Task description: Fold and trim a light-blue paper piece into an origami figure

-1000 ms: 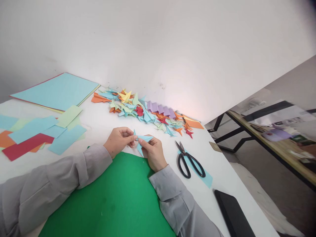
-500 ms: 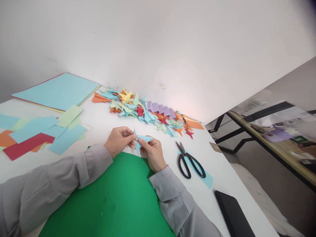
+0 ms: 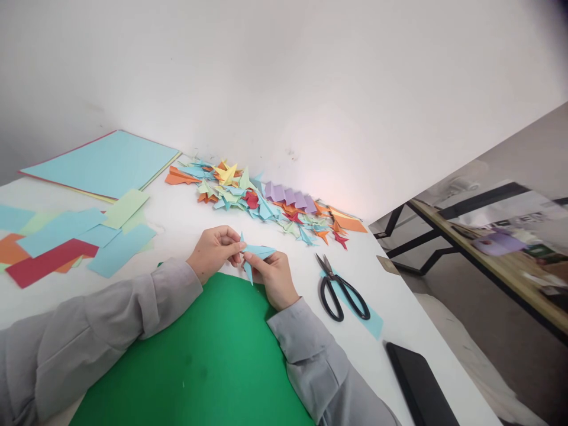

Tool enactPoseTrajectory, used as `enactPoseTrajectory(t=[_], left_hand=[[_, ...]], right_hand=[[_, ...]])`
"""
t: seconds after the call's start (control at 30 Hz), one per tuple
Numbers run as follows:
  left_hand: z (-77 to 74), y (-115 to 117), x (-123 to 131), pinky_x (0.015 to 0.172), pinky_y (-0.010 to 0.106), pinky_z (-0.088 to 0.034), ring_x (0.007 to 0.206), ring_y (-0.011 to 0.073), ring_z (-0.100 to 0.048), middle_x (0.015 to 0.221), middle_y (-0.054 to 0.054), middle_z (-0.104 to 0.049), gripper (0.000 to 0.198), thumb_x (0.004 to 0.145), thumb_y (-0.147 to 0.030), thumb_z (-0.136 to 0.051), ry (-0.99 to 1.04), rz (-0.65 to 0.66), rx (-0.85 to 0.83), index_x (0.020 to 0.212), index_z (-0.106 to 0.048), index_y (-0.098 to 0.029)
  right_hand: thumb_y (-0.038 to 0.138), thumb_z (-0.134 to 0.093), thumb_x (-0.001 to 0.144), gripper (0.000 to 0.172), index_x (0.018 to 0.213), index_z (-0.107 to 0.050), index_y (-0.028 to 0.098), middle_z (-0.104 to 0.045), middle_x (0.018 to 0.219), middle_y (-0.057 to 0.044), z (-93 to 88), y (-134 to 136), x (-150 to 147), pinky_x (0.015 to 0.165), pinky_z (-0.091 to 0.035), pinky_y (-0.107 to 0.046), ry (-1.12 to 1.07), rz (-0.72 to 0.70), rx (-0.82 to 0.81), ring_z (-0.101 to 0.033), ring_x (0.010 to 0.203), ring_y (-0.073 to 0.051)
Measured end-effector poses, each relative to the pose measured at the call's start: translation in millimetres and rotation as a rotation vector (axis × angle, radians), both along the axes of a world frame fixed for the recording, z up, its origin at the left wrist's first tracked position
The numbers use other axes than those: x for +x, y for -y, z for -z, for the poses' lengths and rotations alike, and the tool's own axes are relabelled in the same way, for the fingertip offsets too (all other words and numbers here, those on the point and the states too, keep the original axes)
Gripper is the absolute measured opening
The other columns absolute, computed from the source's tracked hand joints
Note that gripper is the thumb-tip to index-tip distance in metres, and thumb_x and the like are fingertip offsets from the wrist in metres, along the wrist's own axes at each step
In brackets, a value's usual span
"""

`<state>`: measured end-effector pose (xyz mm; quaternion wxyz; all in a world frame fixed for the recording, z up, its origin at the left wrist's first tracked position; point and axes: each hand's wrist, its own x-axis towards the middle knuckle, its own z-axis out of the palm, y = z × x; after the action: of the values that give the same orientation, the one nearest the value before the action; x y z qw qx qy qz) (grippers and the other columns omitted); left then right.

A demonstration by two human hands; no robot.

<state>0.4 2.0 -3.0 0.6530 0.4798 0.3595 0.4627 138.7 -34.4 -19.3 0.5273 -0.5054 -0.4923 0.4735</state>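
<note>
A light blue folded-paper figure (image 3: 260, 251) with pointed arms is held between my two hands, above the far edge of a green sheet (image 3: 190, 361). My left hand (image 3: 217, 251) pinches its left side with thumb and forefinger. From the right, my right hand (image 3: 275, 275) grips the figure, its thumb pressed near the middle; part of the paper is hidden by these fingers. Black-handled scissors (image 3: 339, 290) lie to the right of my right hand, on top of a light blue paper strip (image 3: 375, 325).
Behind my hands, a heap of colourful folded-paper pieces (image 3: 266, 207) lies along the wall. Cut paper rectangles (image 3: 119, 251) spread at left, below a stack of large sheets (image 3: 110, 163). A black flat object (image 3: 419, 381) rests near the table's right edge. A wooden shelf (image 3: 497, 254) stands beyond.
My right thumb has shifted slightly left and down on the blue paper figure, uncovering more of its right arm. The lower point has tilted a little. My left hand looks the same.
</note>
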Motion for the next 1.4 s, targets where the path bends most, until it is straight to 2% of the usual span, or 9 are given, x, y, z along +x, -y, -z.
enactPoseTrajectory(t=[0.23,0.47,0.8,0.97,1.07,1.23,1.3,1.4], left_hand=[[2.1,-1.4,0.5,0.039,0.022,-0.044,0.037,0.0107,-0.053,0.042,-0.002,-0.057,0.032,0.057,-0.036,-0.078,0.006,-0.014,-0.004,0.065,-0.056,-0.014],[2.3,-1.2,0.4,0.041,0.021,-0.044,0.039,0.0085,-0.051,0.042,-0.003,-0.055,0.026,0.059,-0.032,-0.076,-0.02,-0.033,0.023,0.062,-0.059,-0.014],[0.8,-1.5,0.1,0.038,0.018,-0.036,0.034,0.006,-0.043,0.037,-0.006,-0.049,0.02,0.063,-0.028,-0.072,-0.102,-0.063,0.09,0.059,-0.057,-0.015],[1.7,-1.7,0.7,0.035,0.018,-0.033,0.031,0.0056,-0.041,0.035,-0.006,-0.048,0.022,0.062,-0.028,-0.073,-0.11,-0.056,0.08,0.059,-0.056,-0.015],[0.7,-1.0,0.8,0.037,0.019,-0.037,0.033,0.0068,-0.044,0.037,-0.005,-0.05,0.024,0.061,-0.031,-0.075,-0.079,-0.02,0.044,0.06,-0.057,-0.014],[-3.6,0.9,0.8,0.04,0.021,-0.044,0.039,0.0085,-0.051,0.046,-0.004,-0.058,0.036,0.045,-0.023,-0.083,-0.01,-0.004,-0.02,0.065,-0.056,-0.013],[-3.5,0.7,0.8,0.039,0.02,-0.042,0.037,0.0075,-0.049,0.044,-0.005,-0.056,0.038,0.043,-0.02,-0.084,0.002,0.015,-0.026,0.066,-0.054,-0.013],[-0.6,-0.8,0.4,0.034,0.018,-0.035,0.032,0.0055,-0.043,0.038,-0.007,-0.05,0.037,0.047,-0.023,-0.083,0.015,0.065,-0.042,0.064,-0.052,-0.014]], right_hand=[[0.04,-0.07,0.067,0.028,0.053,-0.065,0.016,-0.054,0.047,0.002,-3.4,1.1,-0.4,0.045,-0.027,-0.025,-0.022,-0.037,-0.045,-0.038,0.044,-0.009],[0.041,-0.07,0.066,0.03,0.051,-0.064,0.016,-0.055,0.048,0.0,-4.5,1.3,-0.9,0.042,-0.027,-0.024,-0.033,-0.037,-0.072,-0.038,0.043,-0.009],[0.039,-0.071,0.064,0.028,0.053,-0.06,0.017,-0.052,0.046,0.003,-8.0,3.6,-4.5,0.039,-0.024,-0.022,-0.004,-0.012,-0.086,-0.037,0.041,-0.008],[0.037,-0.07,0.066,0.025,0.054,-0.064,0.016,-0.051,0.045,0.003,-6.8,3.2,-2.7,0.04,-0.024,-0.023,-0.001,-0.018,-0.08,-0.036,0.041,-0.008],[0.036,-0.07,0.067,0.024,0.053,-0.065,0.016,-0.053,0.047,0.002,-4.5,2.2,-0.3,0.041,-0.026,-0.024,-0.021,-0.028,-0.087,-0.037,0.042,-0.009],[0.032,-0.068,0.069,0.021,0.055,-0.066,0.016,-0.057,0.051,0.0,3.3,-0.2,2.7,0.047,-0.031,-0.025,-0.053,-0.039,-0.037,-0.043,0.047,-0.011],[0.032,-0.069,0.068,0.02,0.055,-0.066,0.016,-0.056,0.05,0.001,5.4,-0.4,3.0,0.047,-0.031,-0.025,-0.055,-0.036,-0.03,-0.043,0.047,-0.011],[0.032,-0.07,0.067,0.021,0.055,-0.066,0.016,-0.056,0.049,0.001,6.5,-0.3,3.3,0.047,-0.029,-0.025,-0.05,-0.032,-0.038,-0.041,0.046,-0.011]])
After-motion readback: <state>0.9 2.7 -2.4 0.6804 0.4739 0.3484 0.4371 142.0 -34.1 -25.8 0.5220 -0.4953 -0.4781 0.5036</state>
